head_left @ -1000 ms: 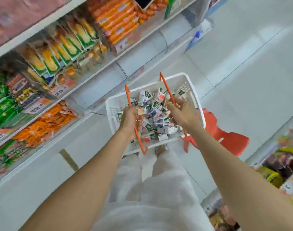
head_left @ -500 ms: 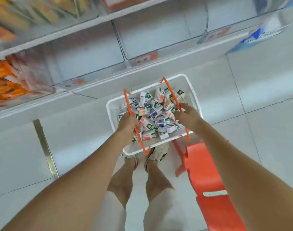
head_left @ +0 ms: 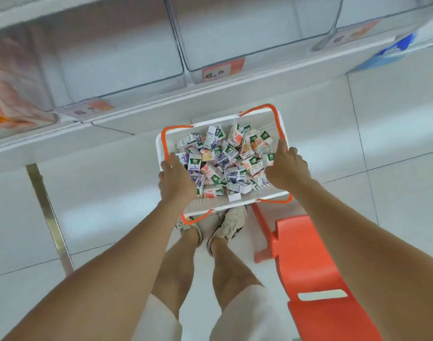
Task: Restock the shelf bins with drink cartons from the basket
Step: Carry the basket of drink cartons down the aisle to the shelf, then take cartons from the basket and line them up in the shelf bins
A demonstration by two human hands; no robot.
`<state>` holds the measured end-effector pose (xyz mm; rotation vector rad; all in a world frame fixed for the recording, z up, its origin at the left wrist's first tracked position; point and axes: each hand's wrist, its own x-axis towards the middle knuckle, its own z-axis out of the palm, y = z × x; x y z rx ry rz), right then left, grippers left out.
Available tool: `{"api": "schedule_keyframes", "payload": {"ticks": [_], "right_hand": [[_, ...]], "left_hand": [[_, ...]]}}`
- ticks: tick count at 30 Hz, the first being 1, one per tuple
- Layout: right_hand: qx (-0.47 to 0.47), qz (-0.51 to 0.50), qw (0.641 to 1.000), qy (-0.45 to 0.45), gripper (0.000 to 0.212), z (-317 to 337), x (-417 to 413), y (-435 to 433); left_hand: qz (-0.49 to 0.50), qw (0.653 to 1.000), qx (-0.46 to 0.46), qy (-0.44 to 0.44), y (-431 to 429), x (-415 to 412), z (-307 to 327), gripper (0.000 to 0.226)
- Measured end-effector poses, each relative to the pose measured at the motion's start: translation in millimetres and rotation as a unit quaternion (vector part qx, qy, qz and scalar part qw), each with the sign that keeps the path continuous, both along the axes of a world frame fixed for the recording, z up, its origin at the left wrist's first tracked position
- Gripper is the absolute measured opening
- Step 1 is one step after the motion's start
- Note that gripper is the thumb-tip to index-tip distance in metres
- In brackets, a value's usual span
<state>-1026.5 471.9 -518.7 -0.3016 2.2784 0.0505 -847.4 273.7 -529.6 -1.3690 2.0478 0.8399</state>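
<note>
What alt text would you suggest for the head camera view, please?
Seen from above, a person's left hand and right hand are at the side rims of a white basket heaped with drink cartons, ahead of their feet. Transparent shelf bins run above it; an orange stool stands to the right.

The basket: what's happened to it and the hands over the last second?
Both hands let go of the orange handles, which have dropped flat along the rim. The left hand and right hand now sit at the side edges of the basket, and the basket has come down near the shoes. Unchanged: the drink cartons remain piled inside, none taken out, and the red stool stands at the right.
</note>
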Motion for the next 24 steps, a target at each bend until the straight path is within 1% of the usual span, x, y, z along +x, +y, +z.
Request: {"api": "schedule_keyframes", "payload": {"ticks": [1,3,5,7,8,10,11,14,17,20,22,24], "right_hand": [[-0.001,0.031,0.999,0.013,0.089,18.2,-7.2,-8.6],[-0.008,0.073,0.996,0.053,0.094,65.3,-30.5,-31.2],[-0.031,0.071,0.989,0.125,0.094,121.6,-68.2,-54.4],[-0.064,0.042,0.983,0.168,0.082,180.5,-115.4,-68.0],[-0.083,0.028,0.984,0.155,0.072,209.3,-135.6,-70.6],[-0.095,0.038,0.991,0.088,0.057,260.7,-158.0,-69.9],[-0.09,0.051,0.993,0.061,0.053,282.1,-159.7,-68.1],[-0.085,0.076,0.993,0.037,0.047,339.4,-142.9,-64.9],[-0.081,0.074,0.993,0.033,0.046,385.5,-118.8,-62.1],[-0.07,0.088,0.993,0.042,0.047,424.4,-99.6,-61.8],[-0.089,0.081,0.99,0.068,0.048,449.4,-94.0,-66.2],[-0.125,0.07,0.985,0.091,0.047,475.4,-93.9,-75.4]], "left_hand": [[-0.047,0.999,-0.009,0.008,-3.5,-6.2,14.9,0.078],[-0.118,0.992,-0.009,0.052,-12.8,-25.7,51.1,0.062],[-0.171,0.98,-0.001,0.098,-24.1,-51.6,95.3,0.051],[-0.222,0.965,0.003,0.141,-35.1,-77.2,143.1,0.041],[-0.24,0.958,0.006,0.16,-40.6,-87.7,167.7,0.036],[-0.258,0.947,0.014,0.19,-48.5,-101.7,215.7,0.032],[-0.264,0.943,0.015,0.203,-51.4,-106.5,239.8,0.033],[-0.284,0.935,0.009,0.212,-59.0,-115.8,307.4,0.033],[-0.31,0.928,0.013,0.208,-62.9,-117.6,362.0,0.027],[-0.356,0.909,0.002,0.218,-62.4,-121.7,406.9,0.023],[-0.385,0.895,-0.006,0.224,-61.1,-127.7,433.9,0.025],[-0.39,0.889,-0.02,0.24,-61.9,-136.5,455.4,0.023]]}}
